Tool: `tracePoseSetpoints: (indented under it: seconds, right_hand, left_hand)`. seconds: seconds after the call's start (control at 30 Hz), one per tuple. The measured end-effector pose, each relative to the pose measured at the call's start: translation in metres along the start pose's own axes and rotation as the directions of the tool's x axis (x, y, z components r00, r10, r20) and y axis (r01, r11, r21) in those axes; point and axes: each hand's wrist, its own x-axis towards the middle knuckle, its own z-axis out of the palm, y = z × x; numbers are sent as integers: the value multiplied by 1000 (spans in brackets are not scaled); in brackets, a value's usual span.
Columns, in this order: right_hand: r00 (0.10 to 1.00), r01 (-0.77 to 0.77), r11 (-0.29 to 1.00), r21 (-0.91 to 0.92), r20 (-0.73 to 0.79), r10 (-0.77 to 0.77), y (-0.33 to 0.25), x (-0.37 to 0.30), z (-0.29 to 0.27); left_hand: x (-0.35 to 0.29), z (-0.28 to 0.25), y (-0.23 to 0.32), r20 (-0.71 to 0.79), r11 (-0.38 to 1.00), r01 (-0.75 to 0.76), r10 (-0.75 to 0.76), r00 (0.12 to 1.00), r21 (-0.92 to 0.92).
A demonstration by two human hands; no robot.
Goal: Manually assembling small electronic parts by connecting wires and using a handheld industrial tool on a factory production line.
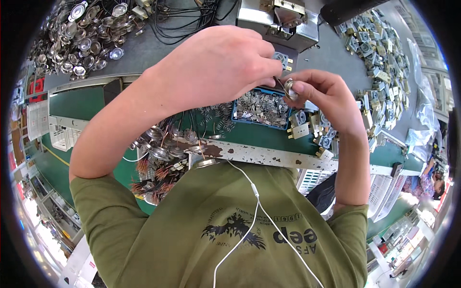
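1. Upper left of the frame: a heap of shiny silver, round metal cups [86, 45] lies on the dark grey bench [158, 55], well apart from both hands. Just right of it, a loose bundle of thin black cables [192, 21] lies at the top of the frame.
2. Upper middle: the left hand [235, 62] reaches in over the bench, back upward, fingers bent and closed together toward the right. Its fingertips are partly hidden, so their exact grip cannot be told.
3. Below that hand, near the middle: a blue, shallow, rectangular tray [261, 126] full of small silver metal pieces.
4. Just right of the left fingertips: a thin dark lead [280, 84] slants from upper left to lower right, toward a small silver, round metal part [290, 88].
5. That part lies right of and slightly below the left fingertips. The right hand [324, 96] is the nearer one, pinching it between thumb and fingers. The hands are close together; whether they touch cannot be told.
6. Right side: grey-and-brass, square-faced blocks [379, 53] are heaped beyond the right hand.
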Motion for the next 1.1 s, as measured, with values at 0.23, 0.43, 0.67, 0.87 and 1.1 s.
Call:
tracePoseSetpoints:
  seconds: [0.23, 0.43, 0.67, 0.87, 1.1]
  right_hand:
    - [847, 501, 641, 582, -483, -222, 13, 6, 51]
    - [936, 214, 977, -9, -282, -208, -15, 8, 25]
    - [996, 81, 966, -244, -22, -89, -23, 5, 14]
    - [971, 213, 905, -370, -25, -239, -3, -13, 29]
    - [969, 229, 929, -289, -26, -247, -4, -8, 25]
  left_hand:
    - [6, 23, 8, -7, 794, 241, -295, 955, -558]
    - [-3, 10, 2, -98, 992, 51, -39, 994, 117]
    - [-7, 7, 2, -72, 993, 23, -15, 997, 115]
    - [-7, 11, 5, 1, 999, 6, -6, 1000, 50]
    - [-9, 9, 5, 5, 997, 76, -76, 997, -18]
